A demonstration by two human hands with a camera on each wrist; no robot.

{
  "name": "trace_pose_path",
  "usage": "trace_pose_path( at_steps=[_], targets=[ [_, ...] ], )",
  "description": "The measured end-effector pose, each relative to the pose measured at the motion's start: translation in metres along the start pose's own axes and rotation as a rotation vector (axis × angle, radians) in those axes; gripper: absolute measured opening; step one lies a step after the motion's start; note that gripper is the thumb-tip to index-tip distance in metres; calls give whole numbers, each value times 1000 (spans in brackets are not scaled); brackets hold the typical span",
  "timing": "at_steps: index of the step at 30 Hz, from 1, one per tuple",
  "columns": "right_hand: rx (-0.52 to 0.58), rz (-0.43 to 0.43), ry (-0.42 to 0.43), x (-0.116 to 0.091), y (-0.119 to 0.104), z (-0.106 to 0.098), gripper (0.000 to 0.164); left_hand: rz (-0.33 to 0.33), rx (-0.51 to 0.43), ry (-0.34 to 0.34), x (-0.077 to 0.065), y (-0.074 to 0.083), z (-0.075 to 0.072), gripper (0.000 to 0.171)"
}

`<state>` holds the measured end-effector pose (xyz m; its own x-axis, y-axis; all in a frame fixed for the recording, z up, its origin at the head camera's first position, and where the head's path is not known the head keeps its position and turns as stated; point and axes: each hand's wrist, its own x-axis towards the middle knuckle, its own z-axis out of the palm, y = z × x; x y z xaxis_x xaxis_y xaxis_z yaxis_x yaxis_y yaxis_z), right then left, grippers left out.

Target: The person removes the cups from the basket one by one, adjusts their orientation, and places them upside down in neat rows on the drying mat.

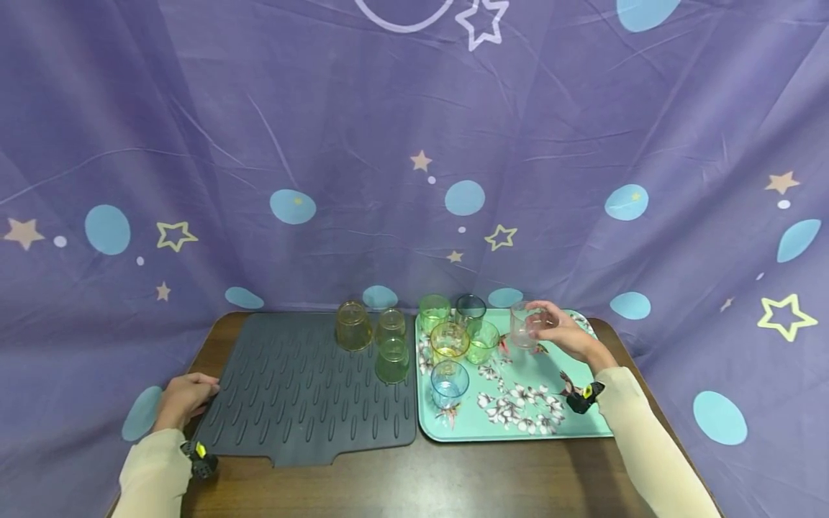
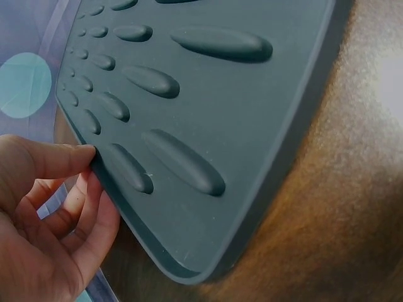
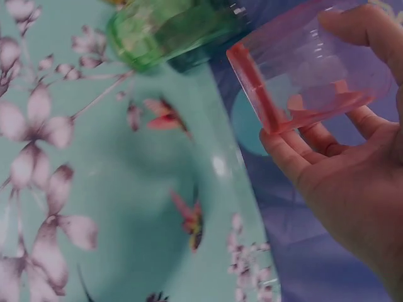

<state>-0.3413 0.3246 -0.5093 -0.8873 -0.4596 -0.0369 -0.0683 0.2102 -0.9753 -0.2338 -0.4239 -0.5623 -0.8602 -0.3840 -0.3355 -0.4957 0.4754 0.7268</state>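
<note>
My right hand [image 1: 565, 334] grips a clear pink glass [image 1: 522, 327] over the back right part of a floral mint tray [image 1: 518, 424]. In the right wrist view the pink glass [image 3: 302, 75] is tilted and off the tray, thumb on one side and fingers on the other. My left hand [image 1: 184, 397] is at the left edge of a dark grey ridged drying mat [image 1: 285, 388]. Seen from the left wrist, the left hand [image 2: 50, 207] pinches the rim of the mat [image 2: 208, 107], with some fingers partly hidden beneath it.
On the tray's left stand green glasses [image 1: 435, 309], a dark glass [image 1: 470, 308], a yellow glass [image 1: 450, 341] and a blue glass [image 1: 450, 385]. Two amber glasses [image 1: 352, 327] and a green glass [image 1: 392, 361] stand upside down on the mat's right. A purple curtain [image 1: 363, 144] hangs behind the wooden table [image 1: 414, 482].
</note>
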Motion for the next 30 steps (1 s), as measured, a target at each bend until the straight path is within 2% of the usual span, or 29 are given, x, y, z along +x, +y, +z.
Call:
trace_pose_path(
  at_steps=[8,15,20,25,30],
  targets=[
    [32,-87,-24,-1,-33,3,63,-4,-1,3,2,-2,-1,25],
    [9,-182,-96,15,-80,25,64,8,7,11,-1,-1,-2,27],
    [-61,-213,-156,28,-119,50,68,-13,2,26,-4,1,0,27],
    [-140,-261,-235,42,-158,80,70,-7,9,22,-2,0,0,27],
    [-369,-335,-249,57,-187,110,70,4,15,26,-2,2,0,26]
  ],
)
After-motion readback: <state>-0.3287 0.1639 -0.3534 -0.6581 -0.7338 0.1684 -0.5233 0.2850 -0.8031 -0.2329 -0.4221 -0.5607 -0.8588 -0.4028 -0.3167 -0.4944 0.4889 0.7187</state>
